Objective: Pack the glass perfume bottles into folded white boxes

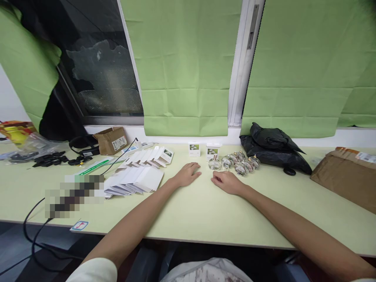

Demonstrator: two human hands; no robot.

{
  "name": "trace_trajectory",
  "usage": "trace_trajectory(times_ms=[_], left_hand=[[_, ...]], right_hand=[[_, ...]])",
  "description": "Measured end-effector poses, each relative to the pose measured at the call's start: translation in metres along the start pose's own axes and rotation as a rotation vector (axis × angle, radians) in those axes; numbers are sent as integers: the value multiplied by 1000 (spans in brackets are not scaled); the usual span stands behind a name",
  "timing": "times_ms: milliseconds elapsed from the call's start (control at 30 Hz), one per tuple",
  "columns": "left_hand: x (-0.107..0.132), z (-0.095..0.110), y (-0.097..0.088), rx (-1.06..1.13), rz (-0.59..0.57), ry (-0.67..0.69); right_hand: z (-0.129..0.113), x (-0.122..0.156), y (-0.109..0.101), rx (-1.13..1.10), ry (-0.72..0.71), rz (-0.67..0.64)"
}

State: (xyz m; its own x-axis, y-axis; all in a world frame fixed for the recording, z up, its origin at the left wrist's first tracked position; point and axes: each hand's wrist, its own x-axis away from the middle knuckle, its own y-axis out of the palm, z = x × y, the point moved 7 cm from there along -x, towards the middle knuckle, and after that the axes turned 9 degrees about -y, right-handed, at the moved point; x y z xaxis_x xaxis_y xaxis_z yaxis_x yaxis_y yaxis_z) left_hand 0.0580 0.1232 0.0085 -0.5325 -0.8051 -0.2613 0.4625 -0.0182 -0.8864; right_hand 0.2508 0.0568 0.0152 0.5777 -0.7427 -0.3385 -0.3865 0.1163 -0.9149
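My left hand (188, 174) rests on the pale table with its fingers spread a little and nothing in them. To its right, my right hand (228, 182) lies with its fingers curled in; I see nothing held there. Just beyond the right hand is a group of round, clear ornaments (241, 168) with gold-coloured tops, and one more round clear ornament (214, 163) sits apart at the left. Behind stand two small white boxes, one closed box (194, 149) and another box (212, 152), each with a picture on the front. Flat white cartons (148, 178) lie in overlapping rows left of my left hand.
Black plastic bags (270, 150) and a large brown carton (346, 176) occupy the right side. Toward the left are an open small cardboard box (111, 141), black cables (32, 227), a blurred-out object (73, 196) and clear plastic wrapping (38, 145). Green curtains (188, 70) hang behind the table.
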Motion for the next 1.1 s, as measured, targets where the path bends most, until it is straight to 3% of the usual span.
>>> trace_trajectory(times_ms=[1100], left_hand=[[0,2,-1,5,11,12]], right_hand=[[0,1,-1,-4,-9,11]])
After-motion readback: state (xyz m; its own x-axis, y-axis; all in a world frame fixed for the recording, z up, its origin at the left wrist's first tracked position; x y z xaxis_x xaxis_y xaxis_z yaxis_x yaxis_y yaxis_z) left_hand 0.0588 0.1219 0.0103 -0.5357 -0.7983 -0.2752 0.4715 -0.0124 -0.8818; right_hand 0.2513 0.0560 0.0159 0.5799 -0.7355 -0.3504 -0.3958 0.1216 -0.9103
